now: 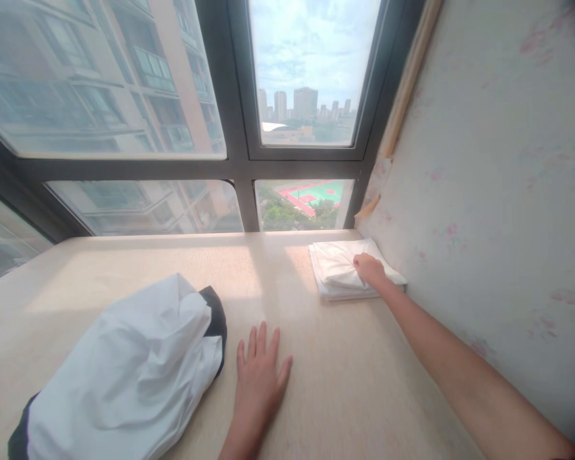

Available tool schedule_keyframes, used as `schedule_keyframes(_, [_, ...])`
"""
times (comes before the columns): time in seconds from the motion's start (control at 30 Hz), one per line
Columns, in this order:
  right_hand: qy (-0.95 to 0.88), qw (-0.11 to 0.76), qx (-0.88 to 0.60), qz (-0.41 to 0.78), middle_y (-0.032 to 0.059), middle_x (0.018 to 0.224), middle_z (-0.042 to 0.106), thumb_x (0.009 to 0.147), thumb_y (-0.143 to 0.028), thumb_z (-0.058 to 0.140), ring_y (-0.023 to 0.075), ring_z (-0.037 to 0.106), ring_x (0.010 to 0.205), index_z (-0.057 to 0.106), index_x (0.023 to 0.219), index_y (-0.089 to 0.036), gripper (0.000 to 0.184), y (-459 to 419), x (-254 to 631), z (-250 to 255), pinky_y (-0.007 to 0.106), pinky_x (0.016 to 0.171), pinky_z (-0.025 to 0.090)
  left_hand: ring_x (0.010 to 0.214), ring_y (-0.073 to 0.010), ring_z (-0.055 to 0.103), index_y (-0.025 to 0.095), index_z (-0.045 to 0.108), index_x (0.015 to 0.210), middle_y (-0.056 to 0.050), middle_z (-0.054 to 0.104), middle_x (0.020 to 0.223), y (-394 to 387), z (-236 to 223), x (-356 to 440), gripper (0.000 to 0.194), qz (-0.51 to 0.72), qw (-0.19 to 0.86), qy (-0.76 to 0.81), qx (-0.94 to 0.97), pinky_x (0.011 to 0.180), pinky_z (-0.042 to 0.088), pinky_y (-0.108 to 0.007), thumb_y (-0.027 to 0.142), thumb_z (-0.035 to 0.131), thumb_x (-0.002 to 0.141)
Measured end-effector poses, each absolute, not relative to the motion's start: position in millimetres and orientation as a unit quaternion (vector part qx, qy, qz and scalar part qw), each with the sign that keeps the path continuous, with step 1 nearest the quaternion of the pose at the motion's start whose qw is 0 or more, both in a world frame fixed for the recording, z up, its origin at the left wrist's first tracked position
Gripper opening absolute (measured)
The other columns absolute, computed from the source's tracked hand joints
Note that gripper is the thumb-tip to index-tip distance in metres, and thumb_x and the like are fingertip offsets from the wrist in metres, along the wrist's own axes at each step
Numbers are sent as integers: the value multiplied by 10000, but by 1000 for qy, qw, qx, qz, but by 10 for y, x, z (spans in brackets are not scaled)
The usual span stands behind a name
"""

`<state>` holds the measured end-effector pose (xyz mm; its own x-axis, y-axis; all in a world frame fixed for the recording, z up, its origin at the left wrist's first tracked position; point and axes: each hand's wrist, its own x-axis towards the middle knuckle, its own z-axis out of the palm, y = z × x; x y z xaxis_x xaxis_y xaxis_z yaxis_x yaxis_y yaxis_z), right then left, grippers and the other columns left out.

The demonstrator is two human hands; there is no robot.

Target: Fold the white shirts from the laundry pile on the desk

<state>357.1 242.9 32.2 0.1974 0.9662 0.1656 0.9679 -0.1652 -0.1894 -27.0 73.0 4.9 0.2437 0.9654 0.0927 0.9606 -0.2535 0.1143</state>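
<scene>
- At the right wall: right hand (370, 268), fingers apparently pinching the folded white cloth (338, 260).
- Beside the white garment (124, 364): left hand (259, 374), fingers spread.

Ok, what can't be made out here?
All head view:
Right hand: curled fingers hide any grip on the folded cloth.
Dark fabric: mostly covered by the crumpled cloth, cut off by the bottom edge.
Left hand: its back hides the palm.
City buildings: too small for detail.
</scene>
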Motion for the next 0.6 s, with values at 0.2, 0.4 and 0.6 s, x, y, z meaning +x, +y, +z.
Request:
schedule_keyframes(0.2, [-641,97,-759,-59,104,938,650,951,-210,446,186,582,836,707,901,-166,270,2362,3577,438,281,682,338,1458,-358,271,254,485,1445,-120,324,1582,730,22,-288,585,92,18,607,789,1160,154,-596,481,462,906])
schedule_keyframes(0.4, [-641,118,-752,-100,111,971,664,967,-214,410,201,586,873,690,932,-167,285,2293,3579,743,285,695,346,1465,-363,255,242,481,1449,-128,315,1586,718,52,-282,589,101,38,605,789,1171,133,-596,480,459,910])
schedule_keyframes(0.6, [-635,160,-744,-132,73,780,684,974,-264,424,200,594,677,666,986,-187,254,2196,3458,1189,282,600,320,1467,-360,250,240,480,1447,-130,317,1585,705,68,-287,586,108,38,603,790,1168,136,-595,481,457,913])
